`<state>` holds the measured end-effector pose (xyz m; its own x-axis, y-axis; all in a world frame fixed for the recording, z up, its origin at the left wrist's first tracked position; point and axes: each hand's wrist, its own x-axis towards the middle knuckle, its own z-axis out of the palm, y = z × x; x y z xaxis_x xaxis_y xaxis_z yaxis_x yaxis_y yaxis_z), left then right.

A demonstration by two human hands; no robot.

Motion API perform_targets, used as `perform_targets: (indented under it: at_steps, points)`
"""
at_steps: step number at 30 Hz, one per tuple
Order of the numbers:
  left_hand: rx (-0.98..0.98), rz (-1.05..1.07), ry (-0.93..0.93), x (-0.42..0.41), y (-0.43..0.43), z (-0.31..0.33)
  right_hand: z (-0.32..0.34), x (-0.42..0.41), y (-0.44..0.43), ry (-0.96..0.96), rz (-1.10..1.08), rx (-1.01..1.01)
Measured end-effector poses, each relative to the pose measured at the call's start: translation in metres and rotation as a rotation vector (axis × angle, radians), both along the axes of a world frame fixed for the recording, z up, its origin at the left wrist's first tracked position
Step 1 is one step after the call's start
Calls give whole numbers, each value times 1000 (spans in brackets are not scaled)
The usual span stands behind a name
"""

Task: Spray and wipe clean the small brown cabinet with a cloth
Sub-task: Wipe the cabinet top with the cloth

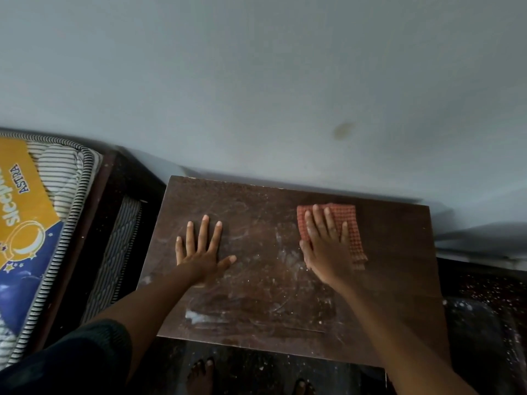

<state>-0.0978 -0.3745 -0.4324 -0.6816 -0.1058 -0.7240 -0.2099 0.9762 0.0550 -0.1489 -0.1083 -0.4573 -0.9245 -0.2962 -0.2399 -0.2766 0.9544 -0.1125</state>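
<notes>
- Cloth (349, 223), red-checked in the head view, lies toward the far right of the brown cabinet top (399, 266), pressed under the flat-fingered right hand (325, 246).
- Left hand (201, 252) rests flat with fingers spread, holding nothing.
- Whitish smears (199, 315), possibly spray residue, lie left of the cloth and nearer the person.

1. The wall (256, 81) closes off the cabinet's (256, 295) far edge.
2. The left hand (201, 249) lies flat mid-left; bare top runs between it and the cloth (348, 220).
3. The mattress (42, 223) stands left, apart from the cabinet.
</notes>
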Motion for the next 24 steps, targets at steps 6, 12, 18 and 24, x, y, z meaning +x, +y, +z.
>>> perform_targets:
  at_steps: [6,12,18,24]
  points:
    - [22,1,-71,-3,0,3,-3,23,67,-5,4,36]
    - [24,-2,-106,-6,0,6,2,-29,11,-56,-251,3]
    - [21,-6,-143,-9,-1,9,-2,-36,-51,-29,0,-22]
    - [29,-5,-141,-8,-1,9,-6,25,5,17,284,-24]
